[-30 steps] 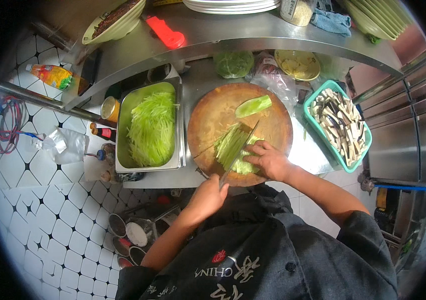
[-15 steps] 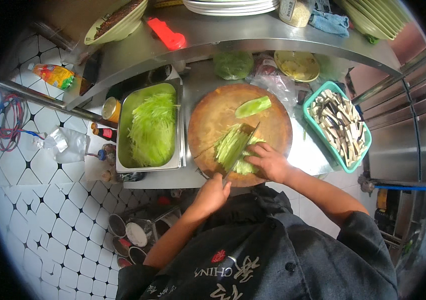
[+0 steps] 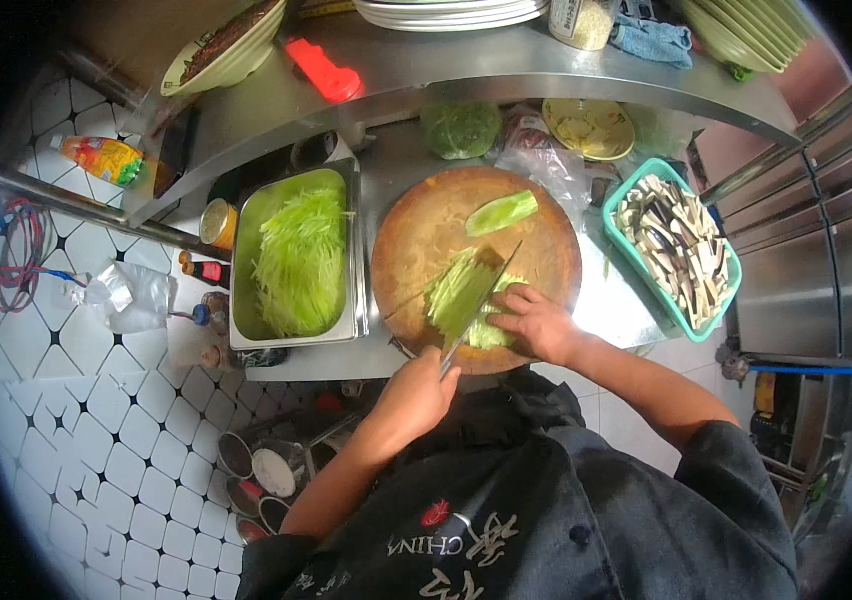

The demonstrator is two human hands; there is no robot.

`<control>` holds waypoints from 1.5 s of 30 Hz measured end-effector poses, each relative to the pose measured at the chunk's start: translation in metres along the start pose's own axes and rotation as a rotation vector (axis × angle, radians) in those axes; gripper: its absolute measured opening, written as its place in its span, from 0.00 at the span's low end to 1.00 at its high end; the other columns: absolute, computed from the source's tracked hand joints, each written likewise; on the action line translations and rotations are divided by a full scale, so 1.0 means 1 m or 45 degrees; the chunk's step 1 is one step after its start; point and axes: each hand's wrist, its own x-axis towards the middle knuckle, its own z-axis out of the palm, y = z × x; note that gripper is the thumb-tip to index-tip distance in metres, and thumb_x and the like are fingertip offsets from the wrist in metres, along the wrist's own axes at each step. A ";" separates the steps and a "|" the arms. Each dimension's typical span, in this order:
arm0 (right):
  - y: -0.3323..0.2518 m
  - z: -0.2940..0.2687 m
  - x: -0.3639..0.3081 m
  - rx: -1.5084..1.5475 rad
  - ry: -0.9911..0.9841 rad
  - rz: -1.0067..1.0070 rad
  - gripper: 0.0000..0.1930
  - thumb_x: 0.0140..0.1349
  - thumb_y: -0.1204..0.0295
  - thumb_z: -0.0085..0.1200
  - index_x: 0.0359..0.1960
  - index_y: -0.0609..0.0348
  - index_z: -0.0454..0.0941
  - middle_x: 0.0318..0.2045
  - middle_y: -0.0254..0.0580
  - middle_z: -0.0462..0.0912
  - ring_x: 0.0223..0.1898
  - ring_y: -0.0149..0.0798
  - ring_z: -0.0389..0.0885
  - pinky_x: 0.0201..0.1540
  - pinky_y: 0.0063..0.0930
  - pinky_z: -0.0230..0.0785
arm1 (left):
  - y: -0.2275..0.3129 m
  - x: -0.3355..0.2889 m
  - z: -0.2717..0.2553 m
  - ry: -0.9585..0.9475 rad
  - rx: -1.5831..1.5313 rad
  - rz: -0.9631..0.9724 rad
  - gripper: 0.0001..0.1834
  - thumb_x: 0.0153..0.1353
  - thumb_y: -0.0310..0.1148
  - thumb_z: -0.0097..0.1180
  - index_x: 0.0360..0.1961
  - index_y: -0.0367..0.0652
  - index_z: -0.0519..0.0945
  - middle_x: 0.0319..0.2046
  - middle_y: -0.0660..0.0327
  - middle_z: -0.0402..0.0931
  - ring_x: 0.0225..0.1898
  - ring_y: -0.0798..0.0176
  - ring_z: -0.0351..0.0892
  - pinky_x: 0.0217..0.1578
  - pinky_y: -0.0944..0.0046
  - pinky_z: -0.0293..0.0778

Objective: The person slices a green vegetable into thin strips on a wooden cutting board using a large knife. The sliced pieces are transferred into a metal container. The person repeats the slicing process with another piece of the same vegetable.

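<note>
My left hand (image 3: 416, 397) is closed round the handle of a kitchen knife (image 3: 486, 305), whose blade slants away to the right over a round wooden chopping board (image 3: 406, 220). Under and beside the blade lie thin pale green vegetable shreds (image 3: 456, 282). The fingers of my right hand (image 3: 541, 322) are bent and press on the sliced green vegetable (image 3: 493, 330) just right of the blade. Farther back on the board rests an uncut green vegetable piece (image 3: 501, 213), apart from both hands.
Left of the board stands a metal pan (image 3: 354, 290) heaped with green shreds (image 3: 301, 265). A turquoise basket (image 3: 625, 237) of dark-skinned white strips sits at right. Above the back runs a steel shelf (image 3: 466, 70) with plates (image 3: 451, 15) and a red plastic tool (image 3: 324, 70).
The whole view has shifted slightly. The knife and both hands keep nearly the same place on the board, with the blade still against the vegetable.
</note>
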 end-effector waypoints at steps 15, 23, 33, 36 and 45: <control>0.008 0.002 -0.001 0.025 0.130 -0.098 0.29 0.48 0.72 0.68 0.57 0.50 0.78 0.60 0.42 0.73 0.63 0.54 0.68 0.65 0.43 0.68 | 0.002 0.000 0.002 -0.006 -0.028 -0.035 0.19 0.68 0.41 0.57 0.42 0.31 0.73 0.30 0.34 0.79 0.37 0.28 0.79 0.38 0.37 0.74; 0.005 0.002 -0.005 0.032 0.140 -0.075 0.28 0.49 0.73 0.67 0.56 0.50 0.79 0.61 0.42 0.74 0.63 0.53 0.69 0.64 0.43 0.69 | -0.006 0.008 0.016 0.009 -0.019 -0.013 0.18 0.68 0.40 0.57 0.41 0.32 0.73 0.31 0.35 0.79 0.37 0.28 0.79 0.38 0.38 0.74; 0.003 -0.002 -0.003 0.054 0.197 -0.093 0.27 0.48 0.75 0.66 0.54 0.53 0.79 0.59 0.45 0.75 0.62 0.54 0.70 0.62 0.43 0.69 | -0.023 0.020 0.042 0.013 -0.031 -0.077 0.19 0.68 0.40 0.57 0.42 0.31 0.73 0.32 0.33 0.79 0.38 0.28 0.80 0.39 0.37 0.74; 0.005 0.000 -0.006 0.074 0.196 -0.085 0.25 0.49 0.75 0.65 0.53 0.53 0.79 0.57 0.45 0.75 0.61 0.54 0.70 0.62 0.44 0.69 | -0.015 0.017 0.032 0.012 -0.053 -0.037 0.18 0.68 0.40 0.57 0.42 0.31 0.73 0.31 0.33 0.79 0.37 0.28 0.79 0.38 0.37 0.74; 0.004 0.004 -0.007 0.072 0.239 -0.106 0.25 0.47 0.76 0.65 0.52 0.54 0.80 0.56 0.44 0.76 0.62 0.53 0.71 0.62 0.43 0.69 | -0.016 0.016 0.033 0.004 -0.043 -0.061 0.19 0.68 0.39 0.58 0.44 0.30 0.74 0.32 0.33 0.80 0.37 0.28 0.80 0.38 0.38 0.74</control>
